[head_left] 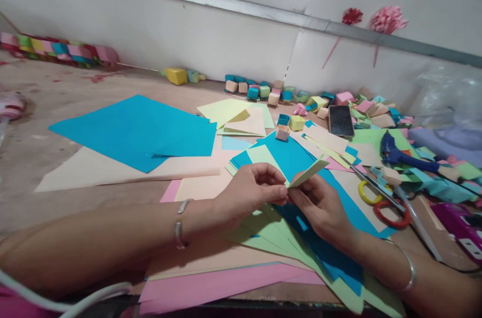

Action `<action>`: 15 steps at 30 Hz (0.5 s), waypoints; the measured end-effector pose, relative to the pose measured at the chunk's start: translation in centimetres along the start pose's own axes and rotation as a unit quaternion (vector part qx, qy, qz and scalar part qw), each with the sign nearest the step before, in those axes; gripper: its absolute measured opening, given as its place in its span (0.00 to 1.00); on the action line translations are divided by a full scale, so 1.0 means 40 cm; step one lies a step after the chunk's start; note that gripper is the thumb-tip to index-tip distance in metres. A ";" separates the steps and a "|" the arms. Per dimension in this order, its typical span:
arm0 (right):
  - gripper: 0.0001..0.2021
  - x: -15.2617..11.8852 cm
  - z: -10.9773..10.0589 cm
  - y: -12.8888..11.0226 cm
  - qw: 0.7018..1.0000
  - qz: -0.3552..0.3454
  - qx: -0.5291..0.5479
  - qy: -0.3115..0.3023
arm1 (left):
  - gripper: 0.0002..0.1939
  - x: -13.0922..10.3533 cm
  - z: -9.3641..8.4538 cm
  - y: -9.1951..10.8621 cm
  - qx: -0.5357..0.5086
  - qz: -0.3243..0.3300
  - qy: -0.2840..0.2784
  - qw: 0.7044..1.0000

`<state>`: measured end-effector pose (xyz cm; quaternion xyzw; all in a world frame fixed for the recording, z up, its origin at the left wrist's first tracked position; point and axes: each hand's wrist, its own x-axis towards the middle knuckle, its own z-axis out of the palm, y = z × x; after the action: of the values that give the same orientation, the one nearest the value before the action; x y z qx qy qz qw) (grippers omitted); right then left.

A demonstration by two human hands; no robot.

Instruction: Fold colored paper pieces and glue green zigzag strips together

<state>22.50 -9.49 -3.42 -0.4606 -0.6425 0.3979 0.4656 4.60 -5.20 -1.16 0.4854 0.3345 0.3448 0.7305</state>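
Both hands meet in front of me over a pile of coloured paper. A pale green paper strip (309,173) rises at a slant from between the fingers, its upper end pointing right. My left hand (256,188) is closed in a pinch at the strip's lower end. My right hand (323,208) grips the strip from the other side, thumb toward the left fingertips. Beneath them lie blue paper sheets (339,197) and light green sheets (259,235). Small folded paper boxes, one of them pink (282,132), stand just beyond the hands.
Scissors (393,213) with yellow and red handles lie right of my right hand. Farther right are a blue glue gun (404,151), a dark phone (341,121) and a purple power strip (457,230). A large blue sheet (137,132) lies left. Folded paper pieces line the wall.
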 end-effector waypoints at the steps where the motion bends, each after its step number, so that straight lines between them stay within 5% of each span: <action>1: 0.07 0.001 0.000 0.000 1.000 -0.001 -0.004 0.003 | 0.16 0.000 0.001 0.002 0.009 0.002 0.004 1.000; 15: 0.05 0.005 0.007 -0.016 0.999 0.019 -0.036 -0.026 | 0.14 0.000 0.003 0.002 0.077 -0.013 0.037 0.996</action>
<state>22.05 -9.49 -2.86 -0.4788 -0.6597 0.3950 0.4238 4.68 -5.24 -1.04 0.5227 0.3931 0.3265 0.6823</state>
